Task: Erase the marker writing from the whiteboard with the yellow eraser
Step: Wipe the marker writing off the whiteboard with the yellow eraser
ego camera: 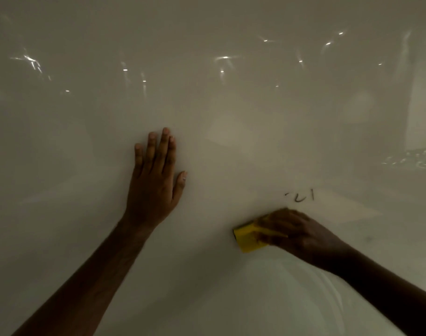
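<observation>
- Glossy whiteboard fills nearly the whole view, dimly lit, with small bright reflections of lights scattered across its upper part.
- Left hand lies flat against the board at centre left, palm down, its four fingers straight and close together and the thumb spread off to the right.
- Right hand sits lower and to the right, its fingers curled down over the yellow eraser and clamped on it.
- Only the left end of the eraser shows past the fingers; it appears pressed against the board, and a dark edge shows on its left end.
- A few dark strokes of marker writing sit just above the right hand, apart from the eraser; they are too faint and partial to read.
- Both bare forearms reach in from the bottom corners of the view.
</observation>
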